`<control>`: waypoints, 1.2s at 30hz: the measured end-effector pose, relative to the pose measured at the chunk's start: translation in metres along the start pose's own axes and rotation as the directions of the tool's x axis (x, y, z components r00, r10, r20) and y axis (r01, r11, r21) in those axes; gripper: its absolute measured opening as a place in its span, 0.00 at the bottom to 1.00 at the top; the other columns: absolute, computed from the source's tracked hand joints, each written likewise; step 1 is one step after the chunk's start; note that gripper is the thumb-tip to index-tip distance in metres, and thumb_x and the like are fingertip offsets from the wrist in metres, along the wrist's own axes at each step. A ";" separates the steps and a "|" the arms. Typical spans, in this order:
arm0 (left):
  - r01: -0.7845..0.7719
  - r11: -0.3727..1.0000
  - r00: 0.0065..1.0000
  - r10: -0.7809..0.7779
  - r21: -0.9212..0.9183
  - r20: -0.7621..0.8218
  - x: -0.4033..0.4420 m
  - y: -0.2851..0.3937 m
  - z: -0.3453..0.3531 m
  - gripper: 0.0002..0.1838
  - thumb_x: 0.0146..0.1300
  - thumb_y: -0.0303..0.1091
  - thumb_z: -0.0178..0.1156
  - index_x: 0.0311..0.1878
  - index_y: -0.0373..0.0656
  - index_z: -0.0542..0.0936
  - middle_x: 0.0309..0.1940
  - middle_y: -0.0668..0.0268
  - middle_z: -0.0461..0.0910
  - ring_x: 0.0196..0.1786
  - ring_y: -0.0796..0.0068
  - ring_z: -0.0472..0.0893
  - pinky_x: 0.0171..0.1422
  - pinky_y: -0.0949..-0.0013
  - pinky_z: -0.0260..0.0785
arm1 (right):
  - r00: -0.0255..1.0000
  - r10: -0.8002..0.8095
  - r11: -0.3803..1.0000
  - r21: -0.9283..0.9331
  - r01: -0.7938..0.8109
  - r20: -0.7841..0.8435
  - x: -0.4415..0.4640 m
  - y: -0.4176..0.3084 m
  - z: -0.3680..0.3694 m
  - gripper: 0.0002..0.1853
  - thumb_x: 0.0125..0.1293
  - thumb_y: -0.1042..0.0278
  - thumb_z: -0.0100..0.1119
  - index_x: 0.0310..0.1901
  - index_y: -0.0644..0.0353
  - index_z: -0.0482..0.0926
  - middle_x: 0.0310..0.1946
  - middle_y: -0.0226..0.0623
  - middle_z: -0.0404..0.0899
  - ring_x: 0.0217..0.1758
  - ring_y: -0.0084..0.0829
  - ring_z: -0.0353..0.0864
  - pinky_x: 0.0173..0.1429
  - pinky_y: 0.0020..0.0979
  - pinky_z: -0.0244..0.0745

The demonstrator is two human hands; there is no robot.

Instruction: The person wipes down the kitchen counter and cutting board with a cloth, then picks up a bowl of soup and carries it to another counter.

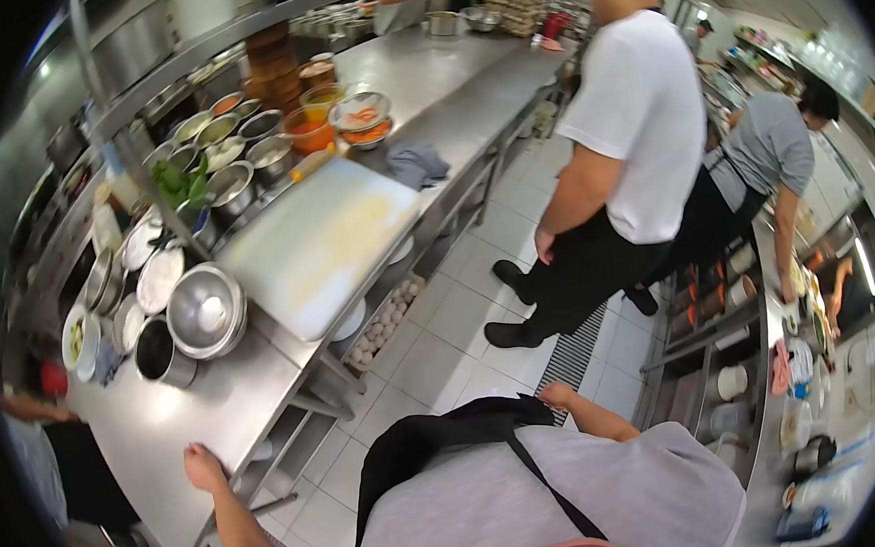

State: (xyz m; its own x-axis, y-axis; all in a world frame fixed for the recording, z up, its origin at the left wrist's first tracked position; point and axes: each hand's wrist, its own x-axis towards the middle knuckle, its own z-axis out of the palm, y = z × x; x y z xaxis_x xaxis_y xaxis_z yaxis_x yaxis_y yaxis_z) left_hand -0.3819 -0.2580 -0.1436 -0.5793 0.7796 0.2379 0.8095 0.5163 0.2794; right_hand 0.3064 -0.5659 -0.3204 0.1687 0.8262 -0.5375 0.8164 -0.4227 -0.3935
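Note:
My left hand (205, 466) rests with curled fingers on the edge of the steel table (147, 442), nothing visible in it. My right hand (557, 396) is closed at the corner of the black apron (437, 434), which stretches out toward it. Nearest my left hand on the table stand a deep steel pot (165, 352) and stacked steel bowls (206, 310). Beyond them lies a large white cutting board (321, 246), stained yellowish, with a grey cloth (417, 164) past its far corner.
Steel containers of ingredients (218, 131) crowd the table's left side. Eggs (385, 322) sit in a tray below. A person in a white shirt (639, 121) stands in the aisle; another in grey (770, 143) leans over the right counter. A floor drain grate (573, 355) runs between.

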 end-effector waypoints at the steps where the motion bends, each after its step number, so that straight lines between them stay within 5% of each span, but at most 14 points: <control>1: -0.002 1.000 1.000 0.002 -0.010 0.004 0.001 -0.002 0.004 0.17 0.60 0.46 0.46 0.32 0.43 0.77 0.32 0.56 0.79 0.36 0.51 0.76 0.39 0.53 0.67 | 0.958 -0.280 0.911 -0.298 0.286 0.064 0.003 0.001 -0.005 0.12 0.55 0.60 0.46 0.24 0.57 0.76 0.18 0.39 0.75 0.21 0.36 0.78 0.25 0.37 0.73; 4: -0.007 0.997 0.998 0.003 -0.078 -0.058 -0.002 -0.001 0.002 0.16 0.59 0.44 0.48 0.29 0.42 0.77 0.28 0.55 0.79 0.33 0.51 0.77 0.36 0.54 0.67 | 0.890 -0.450 0.739 -0.529 0.417 0.072 0.029 0.012 0.004 0.11 0.54 0.59 0.47 0.24 0.54 0.77 0.24 0.39 0.77 0.26 0.37 0.79 0.31 0.40 0.74; 6: 0.014 0.990 0.996 -0.026 -0.139 -0.087 -0.001 -0.003 0.006 0.15 0.57 0.42 0.48 0.28 0.42 0.78 0.27 0.55 0.79 0.32 0.53 0.78 0.36 0.54 0.67 | 0.957 0.010 0.893 -0.434 0.121 0.289 0.044 -0.015 -0.014 0.13 0.56 0.59 0.48 0.38 0.50 0.79 0.34 0.44 0.78 0.41 0.42 0.77 0.47 0.39 0.73; 8: 0.013 0.980 0.991 -0.040 -0.199 -0.131 -0.001 -0.004 0.008 0.14 0.56 0.42 0.48 0.27 0.42 0.78 0.27 0.54 0.78 0.32 0.52 0.77 0.36 0.53 0.67 | 0.912 -0.311 0.747 -0.525 0.409 0.268 0.064 -0.009 -0.011 0.11 0.51 0.61 0.52 0.35 0.51 0.79 0.32 0.43 0.78 0.40 0.42 0.78 0.44 0.39 0.73; 11: 0.068 0.984 0.994 -0.081 -0.165 -0.074 -0.002 0.000 0.000 0.12 0.53 0.40 0.49 0.28 0.43 0.78 0.28 0.56 0.78 0.34 0.54 0.77 0.39 0.54 0.67 | 0.821 -0.370 0.559 -0.602 0.570 0.434 0.154 0.057 0.051 0.09 0.42 0.68 0.57 0.29 0.54 0.78 0.30 0.41 0.79 0.35 0.41 0.79 0.37 0.39 0.75; 12: 0.107 0.980 0.990 -0.120 -0.168 -0.071 -0.003 0.001 -0.004 0.12 0.53 0.39 0.49 0.28 0.44 0.79 0.29 0.57 0.78 0.35 0.55 0.77 0.40 0.55 0.67 | 0.796 -0.319 0.576 -0.561 0.594 0.515 0.147 0.017 0.028 0.06 0.43 0.69 0.56 0.27 0.55 0.77 0.30 0.41 0.79 0.33 0.41 0.79 0.37 0.38 0.75; 13: 0.101 0.981 0.992 -0.111 -0.165 -0.053 -0.006 0.007 -0.016 0.12 0.54 0.40 0.49 0.28 0.44 0.79 0.29 0.58 0.79 0.36 0.56 0.77 0.41 0.56 0.68 | 0.937 -0.092 0.926 -0.316 0.205 0.338 0.142 -0.009 0.021 0.07 0.44 0.70 0.56 0.27 0.56 0.78 0.29 0.41 0.79 0.31 0.40 0.79 0.37 0.37 0.76; 14: 0.104 0.982 0.989 -0.119 -0.158 -0.084 -0.004 0.006 -0.011 0.12 0.55 0.40 0.49 0.27 0.44 0.79 0.28 0.58 0.79 0.35 0.57 0.78 0.41 0.56 0.68 | 0.961 -0.014 0.972 -0.222 0.078 0.276 0.142 -0.028 0.015 0.07 0.44 0.69 0.56 0.28 0.56 0.78 0.29 0.41 0.79 0.31 0.39 0.79 0.36 0.37 0.75; 27: 0.122 0.955 0.989 -0.140 -0.270 -0.051 0.000 0.005 -0.019 0.15 0.57 0.42 0.50 0.23 0.41 0.76 0.24 0.58 0.78 0.30 0.57 0.77 0.36 0.57 0.69 | 0.936 -0.104 0.994 0.070 0.086 0.337 0.210 -0.247 0.050 0.15 0.54 0.57 0.56 0.38 0.58 0.77 0.27 0.34 0.78 0.28 0.28 0.80 0.24 0.30 0.72; 30: 0.165 0.907 0.976 -0.206 -0.386 -0.067 0.000 -0.007 -0.020 0.18 0.57 0.45 0.51 0.22 0.40 0.75 0.20 0.56 0.76 0.27 0.54 0.76 0.33 0.57 0.66 | 0.896 -0.109 0.804 0.568 -0.175 0.430 0.214 -0.311 0.064 0.14 0.59 0.58 0.49 0.44 0.54 0.74 0.32 0.32 0.75 0.33 0.28 0.77 0.36 0.35 0.72; 31: 0.158 0.851 0.977 -0.209 -0.500 -0.047 -0.001 -0.014 -0.021 0.18 0.58 0.44 0.52 0.21 0.40 0.73 0.19 0.56 0.75 0.24 0.57 0.74 0.30 0.59 0.65 | 0.896 -0.364 0.851 0.482 0.208 0.255 0.152 -0.375 0.016 0.19 0.60 0.53 0.49 0.47 0.56 0.71 0.35 0.35 0.75 0.36 0.30 0.76 0.39 0.36 0.71; 32: 0.144 0.778 0.978 -0.206 -0.612 -0.033 0.001 -0.017 -0.021 0.18 0.58 0.43 0.53 0.20 0.39 0.72 0.18 0.56 0.74 0.21 0.59 0.72 0.28 0.61 0.63 | 0.932 -0.188 0.711 0.698 -0.089 0.310 0.161 -0.398 0.026 0.27 0.60 0.43 0.47 0.49 0.60 0.70 0.37 0.37 0.74 0.34 0.31 0.76 0.38 0.35 0.71; 34: -0.013 0.525 0.974 -0.186 -0.851 -0.130 0.003 -0.052 -0.008 0.18 0.58 0.35 0.57 0.17 0.36 0.66 0.10 0.64 0.60 0.18 0.80 0.57 0.21 0.71 0.53 | 0.926 -0.228 0.578 0.807 -0.120 0.302 0.155 -0.440 0.015 0.32 0.58 0.38 0.45 0.49 0.61 0.69 0.39 0.38 0.74 0.33 0.32 0.75 0.37 0.35 0.70; 36: 0.001 0.525 0.972 -0.200 -0.851 -0.122 -0.003 -0.089 -0.036 0.18 0.59 0.32 0.56 0.16 0.38 0.66 0.10 0.71 0.58 0.18 0.84 0.54 0.20 0.72 0.49 | 0.922 -0.266 0.423 0.894 -0.150 0.281 0.144 -0.470 -0.001 0.36 0.56 0.33 0.44 0.50 0.63 0.68 0.40 0.39 0.73 0.33 0.33 0.74 0.36 0.35 0.69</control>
State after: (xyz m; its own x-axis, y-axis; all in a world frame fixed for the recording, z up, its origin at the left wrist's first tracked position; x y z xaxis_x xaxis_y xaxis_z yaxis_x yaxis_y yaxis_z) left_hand -0.4556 -0.3187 -0.1360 -0.7364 0.6119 0.2887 0.3431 -0.0301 0.9388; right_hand -0.0524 -0.2479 -0.2125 -0.2161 0.7699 -0.6005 -0.1737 -0.6355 -0.7523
